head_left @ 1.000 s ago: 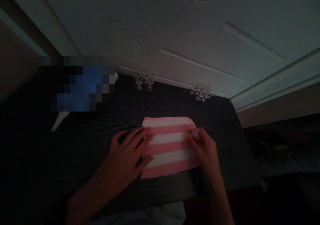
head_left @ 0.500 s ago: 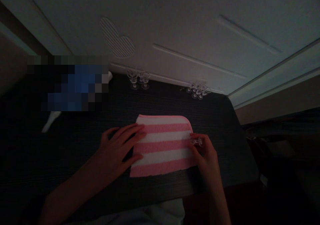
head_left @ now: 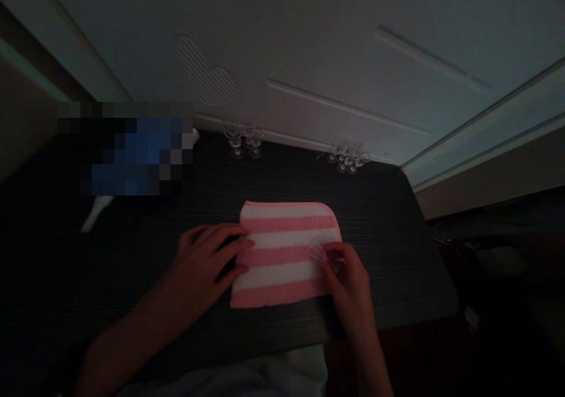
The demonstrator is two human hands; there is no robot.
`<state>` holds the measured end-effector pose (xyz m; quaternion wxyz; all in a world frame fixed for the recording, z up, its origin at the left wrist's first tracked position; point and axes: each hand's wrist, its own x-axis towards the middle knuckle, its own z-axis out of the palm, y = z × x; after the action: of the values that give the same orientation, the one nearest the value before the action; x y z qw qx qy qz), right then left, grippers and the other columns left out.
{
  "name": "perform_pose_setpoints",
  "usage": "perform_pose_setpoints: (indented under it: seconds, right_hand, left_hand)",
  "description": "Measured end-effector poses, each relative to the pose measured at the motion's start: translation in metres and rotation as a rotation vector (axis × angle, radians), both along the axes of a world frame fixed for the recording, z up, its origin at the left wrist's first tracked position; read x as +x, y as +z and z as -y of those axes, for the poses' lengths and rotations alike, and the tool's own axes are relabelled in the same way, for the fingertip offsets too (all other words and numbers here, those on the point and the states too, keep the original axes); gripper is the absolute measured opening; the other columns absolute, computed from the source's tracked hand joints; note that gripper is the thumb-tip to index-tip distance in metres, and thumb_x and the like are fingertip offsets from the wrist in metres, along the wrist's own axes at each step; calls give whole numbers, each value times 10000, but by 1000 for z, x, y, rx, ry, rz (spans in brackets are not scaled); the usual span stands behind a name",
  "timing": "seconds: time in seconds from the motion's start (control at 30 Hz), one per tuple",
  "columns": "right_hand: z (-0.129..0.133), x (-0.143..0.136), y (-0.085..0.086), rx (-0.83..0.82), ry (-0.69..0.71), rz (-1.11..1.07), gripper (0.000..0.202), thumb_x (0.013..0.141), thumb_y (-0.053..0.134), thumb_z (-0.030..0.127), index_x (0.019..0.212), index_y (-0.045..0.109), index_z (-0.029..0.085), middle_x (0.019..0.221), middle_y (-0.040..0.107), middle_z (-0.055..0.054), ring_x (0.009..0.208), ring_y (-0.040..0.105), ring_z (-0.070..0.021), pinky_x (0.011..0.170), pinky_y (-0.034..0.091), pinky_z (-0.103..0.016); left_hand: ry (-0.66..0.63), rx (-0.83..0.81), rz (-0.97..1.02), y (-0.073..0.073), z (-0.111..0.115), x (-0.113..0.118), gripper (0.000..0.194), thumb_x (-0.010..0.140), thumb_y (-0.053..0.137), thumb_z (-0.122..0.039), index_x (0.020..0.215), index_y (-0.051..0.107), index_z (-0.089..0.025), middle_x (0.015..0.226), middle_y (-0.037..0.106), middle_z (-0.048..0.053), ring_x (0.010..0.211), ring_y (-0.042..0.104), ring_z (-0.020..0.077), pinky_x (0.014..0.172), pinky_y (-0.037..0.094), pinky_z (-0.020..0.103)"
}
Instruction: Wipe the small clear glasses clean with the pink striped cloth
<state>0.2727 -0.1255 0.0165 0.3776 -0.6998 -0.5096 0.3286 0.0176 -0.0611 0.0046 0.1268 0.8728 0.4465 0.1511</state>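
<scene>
A pink-and-white striped cloth [head_left: 278, 257] lies flat on the dark table [head_left: 203, 191]. The fingertips of my left hand [head_left: 210, 257] rest on the cloth's left edge, spread apart, with nothing in them. Between the thumb and fingers of my right hand [head_left: 348, 274] is a small clear stemmed glass [head_left: 316, 251]. It is tilted over the right part of the cloth, bowl to the left, and its foot end is partly hidden by my fingers. Whether the glass touches the cloth I cannot tell.
Several small stemmed glasses [head_left: 243, 141] stand at the back by the white panel [head_left: 300, 43]. Another cluster of small glasses [head_left: 348, 158] is farther right. A blurred-out blue item [head_left: 141, 155] lies at the left, with a white strip [head_left: 96, 211] below it.
My right hand has moved left and slightly down, bringing the glass from the cloth's right edge over the cloth. My left hand has slid slightly left, its fingers still on the cloth.
</scene>
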Motion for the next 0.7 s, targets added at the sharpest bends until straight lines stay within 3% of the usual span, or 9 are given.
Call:
perform_pose_setpoints:
  seconds: [0.17, 0.3, 0.47, 0.7]
  right_hand:
    - [3, -2, 4, 2, 16, -42, 156, 817, 568, 188, 967, 549, 227, 896, 588, -7, 787, 548, -146, 707, 433, -270]
    - [8, -18, 13, -78, 112, -112, 135, 803, 584, 169, 925, 562, 224, 822, 584, 15, 698, 531, -126, 628, 413, -241]
    - [16, -39, 18, -114, 228, -52, 133, 785, 577, 101, 857, 574, 213, 777, 573, 26, 713, 540, -121, 645, 399, -231]
    - [25, 3, 15, -133, 156, 80, 81, 818, 565, 165, 883, 564, 213, 768, 566, 23, 700, 515, -133, 648, 383, -248]
  left_hand:
    - [-5, -12, 57, 1, 4, -5, 167, 842, 549, -269, 995, 616, -257, 1071, 611, 39, 1004, 539, 245, 886, 329, 450]
    - [-99, -41, 98, 5, 13, -7, 158, 851, 553, -237, 1001, 600, -252, 1025, 612, 22, 983, 520, 213, 889, 328, 409]
    - [-194, -119, 55, 12, 23, -4, 112, 853, 556, -197, 947, 602, -234, 968, 618, 9, 948, 516, 200, 868, 323, 394]
    - [-201, -113, 28, 11, 28, -13, 130, 868, 516, -153, 921, 597, -240, 936, 631, -17, 928, 525, 182, 880, 284, 398]
